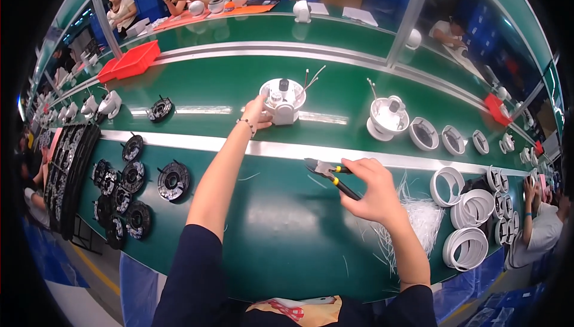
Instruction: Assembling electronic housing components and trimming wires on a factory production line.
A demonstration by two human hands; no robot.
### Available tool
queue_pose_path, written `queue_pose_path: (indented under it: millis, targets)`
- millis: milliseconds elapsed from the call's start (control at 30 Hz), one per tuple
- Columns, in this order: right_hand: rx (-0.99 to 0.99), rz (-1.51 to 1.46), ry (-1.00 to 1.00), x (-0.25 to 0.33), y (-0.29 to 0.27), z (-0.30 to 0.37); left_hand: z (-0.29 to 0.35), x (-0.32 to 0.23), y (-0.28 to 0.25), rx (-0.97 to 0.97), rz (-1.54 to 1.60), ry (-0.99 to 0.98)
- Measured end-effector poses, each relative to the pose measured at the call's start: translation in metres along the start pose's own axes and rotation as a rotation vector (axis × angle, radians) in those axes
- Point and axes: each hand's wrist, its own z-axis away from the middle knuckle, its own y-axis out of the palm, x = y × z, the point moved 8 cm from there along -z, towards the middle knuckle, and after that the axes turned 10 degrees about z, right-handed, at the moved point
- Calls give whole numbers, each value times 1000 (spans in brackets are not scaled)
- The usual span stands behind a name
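My left hand [257, 115] reaches across the bench and grips the left side of a white camera housing [285, 114]. The housing is open at the top, with a dark lens barrel [283, 85] inside and thin cables standing out at its right. In my right hand [375, 192] are cutting pliers [327, 170] with black and yellow handles. Their handles are spread, and the jaws point left, over the near green work surface, apart from the housing. To the right stands a similar white housing [387, 125] with a cable sticking up.
Black round parts [173, 181] lie at left beside a stacked black rack [70, 177]. White rings [466, 248] and a heap of clear thin strips [421, 225] lie at right. A metal rail [335, 156] crosses the bench. Red trays [136, 59] and several people are farther off.
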Motion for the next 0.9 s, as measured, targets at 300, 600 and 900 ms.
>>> queue_pose_path:
  millis: [300,600,900]
  targets:
    - [-78,278,98,-22,-26,6,88,2,51,379,29,126]
    - [175,650,109,-23,-4,5,201,57,52,469,-4,-119]
    - [404,866,128,-15,11,2,219,71,59,495,-53,26]
